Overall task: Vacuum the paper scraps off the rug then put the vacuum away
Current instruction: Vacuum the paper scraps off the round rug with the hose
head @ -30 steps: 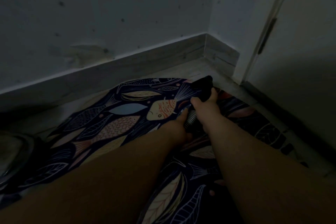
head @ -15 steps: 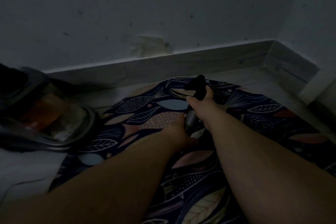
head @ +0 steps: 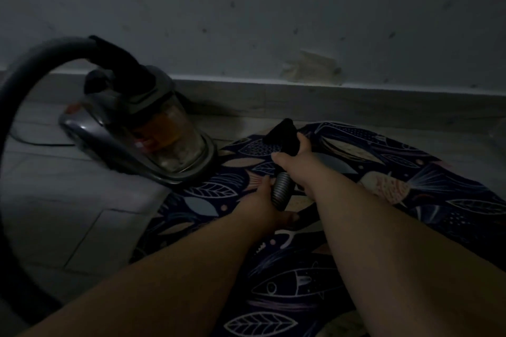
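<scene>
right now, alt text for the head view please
In dim light, the right hand grips a black vacuum nozzle and the left hand holds the ribbed hose behind it, over a fish-patterned rug. The canister vacuum sits on the floor at left, near the wall.

the pale tiled floor (head: 68, 227) carries a dark fish-patterned rug (head: 301, 282) and the canister vacuum (head: 142, 131) just beside it.
</scene>
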Available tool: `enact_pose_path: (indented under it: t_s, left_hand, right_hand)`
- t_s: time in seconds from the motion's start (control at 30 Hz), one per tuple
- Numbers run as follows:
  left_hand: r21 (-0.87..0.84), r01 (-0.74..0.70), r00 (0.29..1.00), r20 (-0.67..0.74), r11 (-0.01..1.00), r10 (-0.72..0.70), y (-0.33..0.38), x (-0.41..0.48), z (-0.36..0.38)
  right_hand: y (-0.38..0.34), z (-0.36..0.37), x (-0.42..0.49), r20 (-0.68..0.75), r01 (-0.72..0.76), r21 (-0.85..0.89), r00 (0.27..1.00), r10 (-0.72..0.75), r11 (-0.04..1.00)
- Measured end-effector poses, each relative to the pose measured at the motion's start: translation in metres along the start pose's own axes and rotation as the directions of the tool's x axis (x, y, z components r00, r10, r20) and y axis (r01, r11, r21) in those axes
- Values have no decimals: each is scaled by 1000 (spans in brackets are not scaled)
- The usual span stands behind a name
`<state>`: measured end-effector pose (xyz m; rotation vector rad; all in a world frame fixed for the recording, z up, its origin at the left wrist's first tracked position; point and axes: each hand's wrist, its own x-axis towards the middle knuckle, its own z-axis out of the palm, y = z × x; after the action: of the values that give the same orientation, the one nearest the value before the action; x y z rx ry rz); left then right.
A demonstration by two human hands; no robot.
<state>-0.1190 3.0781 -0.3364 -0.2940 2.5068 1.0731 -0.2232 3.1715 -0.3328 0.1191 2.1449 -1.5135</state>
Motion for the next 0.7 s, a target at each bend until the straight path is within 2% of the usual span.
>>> enact_pose_path:
  t_s: [0.13,0.27,0.47,0.7]
  left_hand:
    - [-177,49,997,-50,983,-58,-19,-20,-12]
    - [-265,65,993,-75,962,-88,-28,-38,-16]
    - [-253,95,993,-38,963,-108,-26,-47,-6]
    - [-145,17,999,29,989,-13,22,-45,24]
  right_hand:
    - [-15,30,-10,65,24,-78,998,-18,997]
    - [-25,47,-24,110,39,-131,994,-25,991]
    - [-16,45,-39,67,37,-227,998,-23,973]
    - [5,-10,-53,-67,-30,-262,998,13,965]
